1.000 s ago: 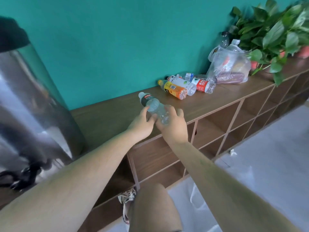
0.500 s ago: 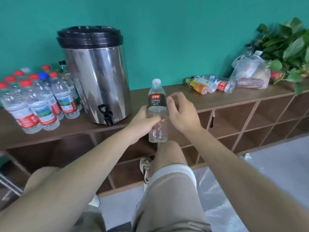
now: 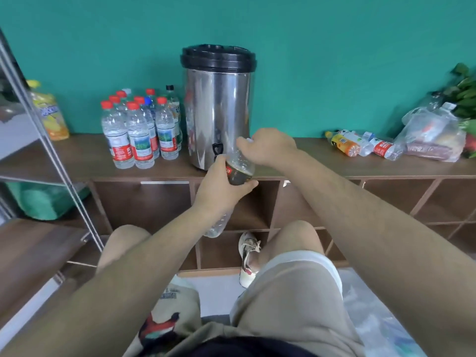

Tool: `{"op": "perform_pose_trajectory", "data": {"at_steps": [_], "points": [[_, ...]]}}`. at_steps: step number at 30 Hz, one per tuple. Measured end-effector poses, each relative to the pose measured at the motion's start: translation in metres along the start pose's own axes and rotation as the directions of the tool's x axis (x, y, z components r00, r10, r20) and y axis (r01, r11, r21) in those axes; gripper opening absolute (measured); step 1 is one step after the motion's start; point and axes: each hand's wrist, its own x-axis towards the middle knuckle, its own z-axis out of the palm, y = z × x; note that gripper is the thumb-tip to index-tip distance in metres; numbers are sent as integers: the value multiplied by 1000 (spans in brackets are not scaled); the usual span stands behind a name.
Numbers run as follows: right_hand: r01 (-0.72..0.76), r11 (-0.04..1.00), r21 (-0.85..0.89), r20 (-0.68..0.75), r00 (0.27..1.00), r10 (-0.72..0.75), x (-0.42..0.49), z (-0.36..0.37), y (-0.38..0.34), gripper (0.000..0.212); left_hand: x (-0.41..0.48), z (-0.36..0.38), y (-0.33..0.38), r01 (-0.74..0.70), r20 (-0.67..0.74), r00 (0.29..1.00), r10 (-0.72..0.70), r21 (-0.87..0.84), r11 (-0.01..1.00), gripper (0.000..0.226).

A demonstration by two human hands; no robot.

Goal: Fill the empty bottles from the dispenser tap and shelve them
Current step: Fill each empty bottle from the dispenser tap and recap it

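Note:
My left hand (image 3: 221, 186) grips a clear empty bottle (image 3: 238, 168) with a dark label round its middle, holding it tilted just below the black tap (image 3: 217, 149) of the steel dispenser (image 3: 217, 109). My right hand (image 3: 268, 146) is curled over the bottle's neck and pinches its white cap. The bottle's base shows below my left wrist. Several filled bottles with red caps (image 3: 139, 130) stand left of the dispenser. Three empty bottles (image 3: 360, 145) lie on the countertop to the right.
The wooden counter (image 3: 322, 168) has open cubbies (image 3: 144, 204) beneath it. A clear bag (image 3: 435, 135) and a green plant (image 3: 466, 91) sit at far right. A metal rack (image 3: 51, 155) and a yellow packet (image 3: 51, 117) stand at left. My knees and a shoe (image 3: 248, 256) are below.
The view swung left to the dispenser. I lifted the bottle from the counter, brought it in front of the tap, and my right hand closed over its cap.

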Motion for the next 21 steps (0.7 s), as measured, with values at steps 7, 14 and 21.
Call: {"op": "perform_pose_trajectory", "data": {"at_steps": [7,14,21], "points": [[97,994,-41,88,992,-93,-7,0,-22,54,-7,-16,-10,136,34,990,-133,-73,988,42],[330,932,146,151,924,-351,-4,7,-15,58,4,-33,-33,230,266,950,-162,-247,941,45],[463,824,325,150,835,-529,23,30,6,23,18,-35,-61,340,405,894,-190,-339,877,32]]}}
